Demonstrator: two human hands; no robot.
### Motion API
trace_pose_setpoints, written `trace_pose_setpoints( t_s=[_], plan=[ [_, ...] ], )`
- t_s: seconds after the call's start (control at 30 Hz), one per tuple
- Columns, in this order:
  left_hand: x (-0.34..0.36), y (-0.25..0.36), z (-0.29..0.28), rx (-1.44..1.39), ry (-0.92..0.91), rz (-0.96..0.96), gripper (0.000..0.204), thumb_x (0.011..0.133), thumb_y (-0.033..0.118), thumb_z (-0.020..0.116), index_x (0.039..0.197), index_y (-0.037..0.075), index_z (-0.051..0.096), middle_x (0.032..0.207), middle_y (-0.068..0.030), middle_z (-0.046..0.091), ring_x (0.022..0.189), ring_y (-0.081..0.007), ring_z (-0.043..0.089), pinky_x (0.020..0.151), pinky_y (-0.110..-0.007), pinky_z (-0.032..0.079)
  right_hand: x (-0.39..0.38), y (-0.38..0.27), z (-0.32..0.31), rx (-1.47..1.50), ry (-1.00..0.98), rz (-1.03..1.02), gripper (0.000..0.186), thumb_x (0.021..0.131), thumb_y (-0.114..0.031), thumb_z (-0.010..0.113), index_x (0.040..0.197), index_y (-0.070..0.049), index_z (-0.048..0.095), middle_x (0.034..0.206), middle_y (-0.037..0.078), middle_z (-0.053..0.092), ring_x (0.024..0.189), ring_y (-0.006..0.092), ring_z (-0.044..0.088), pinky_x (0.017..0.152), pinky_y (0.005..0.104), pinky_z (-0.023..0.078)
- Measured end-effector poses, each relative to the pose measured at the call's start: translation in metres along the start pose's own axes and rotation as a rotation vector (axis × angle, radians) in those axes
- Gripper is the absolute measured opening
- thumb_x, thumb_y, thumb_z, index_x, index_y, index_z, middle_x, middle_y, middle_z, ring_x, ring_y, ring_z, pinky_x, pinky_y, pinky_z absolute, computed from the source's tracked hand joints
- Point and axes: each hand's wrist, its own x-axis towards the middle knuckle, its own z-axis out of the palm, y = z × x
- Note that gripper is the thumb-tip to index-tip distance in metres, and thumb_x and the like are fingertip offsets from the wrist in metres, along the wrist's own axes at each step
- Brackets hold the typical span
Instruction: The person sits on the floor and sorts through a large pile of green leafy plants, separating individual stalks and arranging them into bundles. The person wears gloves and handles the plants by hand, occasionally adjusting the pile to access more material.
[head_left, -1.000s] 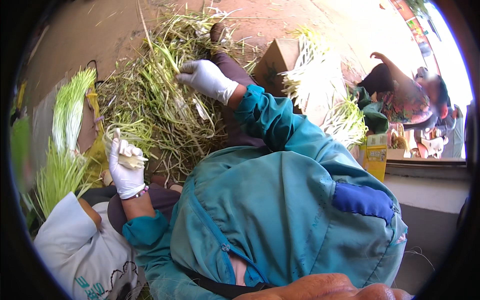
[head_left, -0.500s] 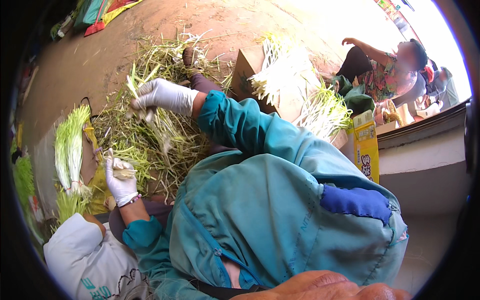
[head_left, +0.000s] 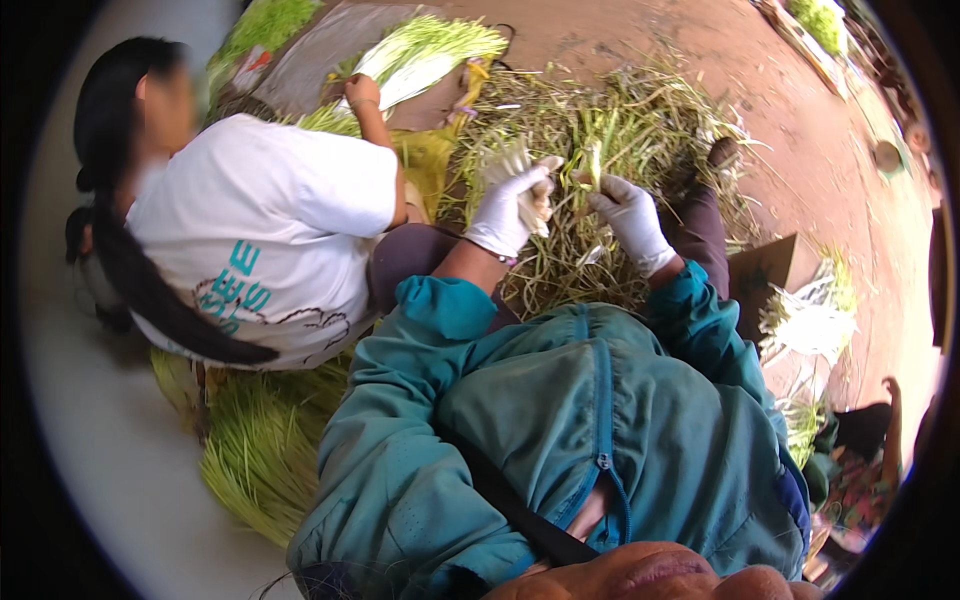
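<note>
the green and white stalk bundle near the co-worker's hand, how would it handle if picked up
The stalk bundle would likely bend and droop, since its strands are long and thin. It is probably light for its length, being slender greens. The green end fans out, so strands might slip from a loose grip.

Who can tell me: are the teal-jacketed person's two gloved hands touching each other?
No, the heap of green stalks shows through a gap between the left hand and the right hand.
</note>
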Motion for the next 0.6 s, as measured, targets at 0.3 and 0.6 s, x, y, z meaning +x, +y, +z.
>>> trace_pose_setpoints(
  t_s=[0.3,0.6],
  plan=[
    [0.003,-0.018,0.006,0.198,0.219,0.064,0.022,0.084,0.018,0.068,0.098,0.004,0.061,0.067,-0.0059,0.060,0.051,-0.0163,0.057,0.045,-0.028,0.045,0.001,-0.001,0.021,-0.447,0.128,-0.262,0.024,0.081,-0.016,0.068,0.103,-0.008,0.068,0.079,0.011,0.068,0.067,0.0201,0.067,0.062,0.0282,0.050],
    [0.007,-0.027,-0.003,0.404,0.362,0.083,0.019,0.080,0.009,0.068,0.094,-0.003,0.065,0.068,-0.0085,0.065,0.045,-0.0157,0.059,0.037,-0.028,0.046,0.010,0.006,0.034,-0.879,0.057,-0.459,0.020,0.080,-0.026,0.067,0.079,-0.008,0.059,0.068,0.014,0.059,0.063,0.0336,0.060,0.054,0.0417,0.046]
  ],
)
